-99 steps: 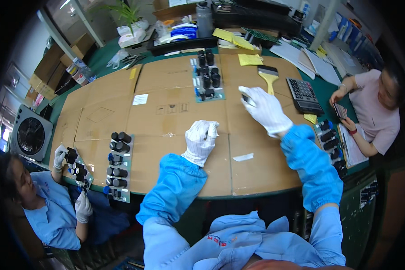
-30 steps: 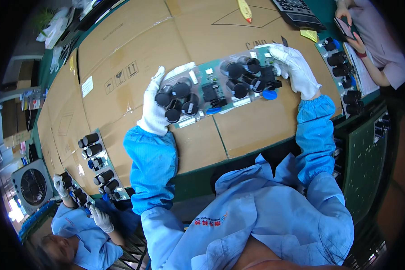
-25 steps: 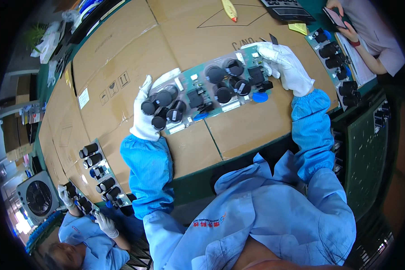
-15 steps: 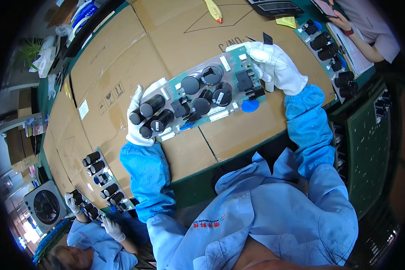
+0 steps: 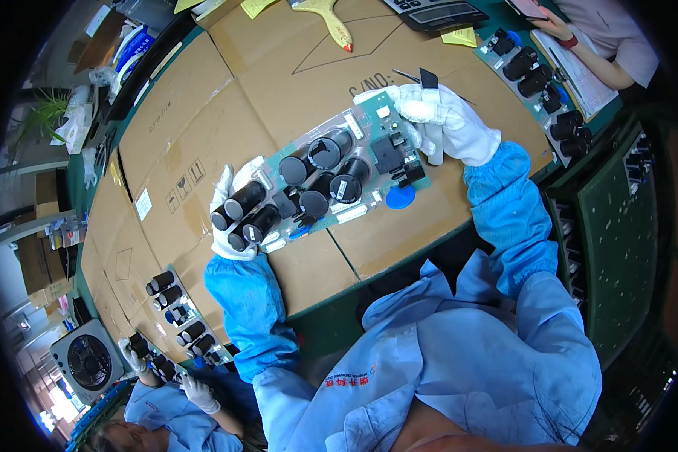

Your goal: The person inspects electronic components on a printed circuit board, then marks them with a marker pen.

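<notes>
I hold a long green circuit board (image 5: 363, 162) with several large black cylindrical capacitors above the cardboard-covered table (image 5: 279, 83). My left hand (image 5: 230, 218), in a white glove, grips the board's left end under the capacitors. My right hand (image 5: 444, 124), also gloved, grips the right end and pinches a small black brush (image 5: 430, 113) against it. A blue round part (image 5: 400, 196) shows at the board's near edge. Blue sleeves cover both forearms.
A second capacitor board (image 5: 177, 316) lies at the left near a co-worker's gloved hands (image 5: 196, 388). Another board (image 5: 539, 75) lies at the right by another person's arm (image 5: 580, 45). A yellow-handled brush (image 5: 331, 19), a calculator (image 5: 437, 11) and a fan (image 5: 90, 361) are nearby.
I picked the board up from the far table and brought it toward me. Over the last second it has come closer and tilted, both hands keeping their grip on its ends.
</notes>
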Tool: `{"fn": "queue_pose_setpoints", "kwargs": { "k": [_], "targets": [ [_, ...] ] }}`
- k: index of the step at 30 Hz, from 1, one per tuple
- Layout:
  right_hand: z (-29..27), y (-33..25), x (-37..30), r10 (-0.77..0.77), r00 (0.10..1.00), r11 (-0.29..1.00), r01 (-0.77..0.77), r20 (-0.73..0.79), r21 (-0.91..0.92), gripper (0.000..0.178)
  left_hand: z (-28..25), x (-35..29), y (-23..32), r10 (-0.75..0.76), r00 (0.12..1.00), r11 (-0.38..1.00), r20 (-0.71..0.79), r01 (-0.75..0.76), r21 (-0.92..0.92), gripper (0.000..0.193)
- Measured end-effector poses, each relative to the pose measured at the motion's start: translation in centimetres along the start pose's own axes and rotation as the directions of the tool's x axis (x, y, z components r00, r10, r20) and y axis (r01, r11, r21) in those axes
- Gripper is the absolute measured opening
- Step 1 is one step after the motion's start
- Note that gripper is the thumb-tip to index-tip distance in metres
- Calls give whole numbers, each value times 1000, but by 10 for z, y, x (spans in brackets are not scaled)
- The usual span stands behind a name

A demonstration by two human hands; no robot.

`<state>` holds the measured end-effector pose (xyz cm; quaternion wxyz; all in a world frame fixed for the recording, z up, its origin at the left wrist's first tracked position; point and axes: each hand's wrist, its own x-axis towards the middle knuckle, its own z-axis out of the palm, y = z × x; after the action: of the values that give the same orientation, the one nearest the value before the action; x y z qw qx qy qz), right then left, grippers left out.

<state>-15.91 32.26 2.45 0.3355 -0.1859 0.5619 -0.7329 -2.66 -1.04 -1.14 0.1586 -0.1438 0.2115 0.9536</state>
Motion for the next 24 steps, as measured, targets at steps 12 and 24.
{"fn": "queue_pose_setpoints", "kwargs": {
  "k": [12, 24],
  "targets": [
    [-2, -3, -4, 103, 994, 993, -105, -37, -50, 47, 26, -5, -8, 91, 948, 982, -304, -34, 187, 56],
    [-9, 7, 0, 41, 999, 996, -42, -12, -73, 45, 10, -5, -5, 77, 951, 984, -299, -23, 179, 55]
  ]
}}
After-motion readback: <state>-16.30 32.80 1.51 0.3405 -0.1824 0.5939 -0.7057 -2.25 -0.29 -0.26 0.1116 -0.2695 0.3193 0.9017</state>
